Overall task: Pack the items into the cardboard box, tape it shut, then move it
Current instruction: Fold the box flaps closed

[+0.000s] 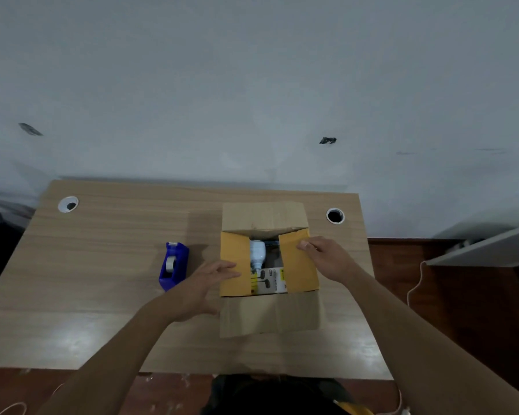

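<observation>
**Two hands folding the side flaps of a cardboard box on a desk**

The left hand (206, 284) has its fingers stretched flat and close together, fingertips lying on the outer edge of the box's left side flap (235, 263). The right hand (327, 257) is laid palm down on the right side flap (298, 262), fingers held together, its fingertips at the flap's far edge. Neither hand is gripping anything; both press on the yellow-brown flaps, which are folded partly inward with a gap between them.

Through that gap, items show inside the cardboard box (270, 313): a white bottle (257, 254) lying at the far end and a white and yellow earphone package (268, 281) nearer the person. The far flap (264, 215) and near flap stand open, spread outward.

The box sits on a light wooden desk (102, 250), right of centre. A blue tape dispenser (173, 265) stands to the left of the box, just beside the left wrist. Bare forearms reach in from below.
</observation>
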The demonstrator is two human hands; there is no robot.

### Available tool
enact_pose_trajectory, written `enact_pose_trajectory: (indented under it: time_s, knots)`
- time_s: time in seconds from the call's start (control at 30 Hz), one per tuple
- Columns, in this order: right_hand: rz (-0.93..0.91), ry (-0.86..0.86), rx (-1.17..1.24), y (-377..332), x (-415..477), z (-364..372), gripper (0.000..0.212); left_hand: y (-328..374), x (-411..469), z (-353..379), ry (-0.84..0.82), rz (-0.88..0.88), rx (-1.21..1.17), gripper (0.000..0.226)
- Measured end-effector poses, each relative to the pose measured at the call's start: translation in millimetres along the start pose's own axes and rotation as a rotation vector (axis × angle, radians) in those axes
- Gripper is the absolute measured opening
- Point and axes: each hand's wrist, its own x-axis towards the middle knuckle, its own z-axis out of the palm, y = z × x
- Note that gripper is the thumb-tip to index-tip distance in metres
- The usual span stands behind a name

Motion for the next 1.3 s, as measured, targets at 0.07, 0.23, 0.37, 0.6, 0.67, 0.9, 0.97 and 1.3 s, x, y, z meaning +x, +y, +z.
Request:
enact_pose_trajectory:
  time_s: [0.07,0.23,0.37,0.6,0.67,0.9,0.97,1.3]
  knots:
    - [0.014,0.004,0.032,0,-1,-2,0.056,0,0,-1,-0.006,0.016,-0.008,0.093]
    - [0.173,0.058,0.261,6,-4,-4,0.048,10,-5,-16,0.053,-0.079,-0.268,0.053]
    - [0.211,0.109,0.356,-3,-13,-6,0.072,15,1,-12,0.137,-0.146,-0.452,0.042]
    - [0.029,0.039,0.080,6,-10,10,0.084,6,28,-8,0.368,-0.204,-0.282,0.069]
    - [0.004,0.019,-0.045,11,-8,16,0.091,7,39,-12,0.393,-0.237,-0.266,0.070]
    - [-0.040,0.023,-0.189,14,-8,26,0.092,20,72,-37,0.568,-0.406,-0.618,0.077]
    - [-0.031,0.043,-0.195,13,-9,29,0.094,21,78,-43,0.546,-0.430,-0.746,0.076]
    - [-0.005,0.184,-0.046,20,-22,31,0.148,14,76,-31,0.584,-0.373,-0.732,0.044]
